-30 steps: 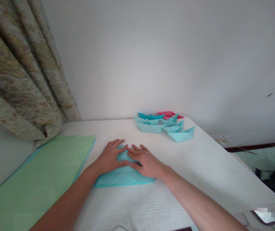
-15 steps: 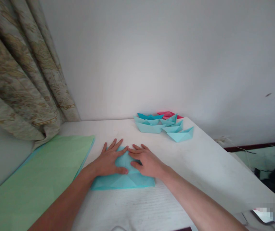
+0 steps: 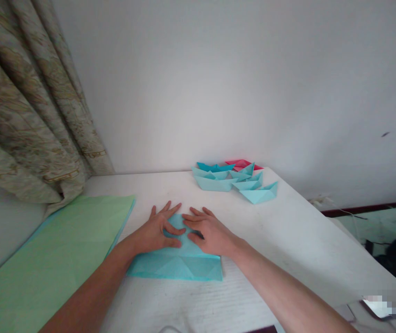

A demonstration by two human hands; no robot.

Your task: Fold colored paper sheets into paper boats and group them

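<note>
A light-blue sheet of folded paper (image 3: 177, 266) lies on the white table in front of me, its creases showing and its lower edge a flat strip. My left hand (image 3: 159, 231) rests on the paper's left side with fingers spread and the index finger bent inward. Across from it, my right hand (image 3: 208, 231) presses on the right side, fingers stretched out and thumb apart. Between the two hands the upper part of the paper shows; the upper side corners are hidden under my palms.
Several blue paper boats (image 3: 218, 182) and a red paper boat (image 3: 244, 164) stand at the back against the wall. Large green paper sheets (image 3: 69, 245) lie at the left, below a patterned curtain (image 3: 27, 101). The table's right edge (image 3: 322, 217) slopes toward me.
The paper's lower strip now reaches farther toward me and lies flatter. My left index finger has drawn down and bent. The right hand has stayed nearly in place.
</note>
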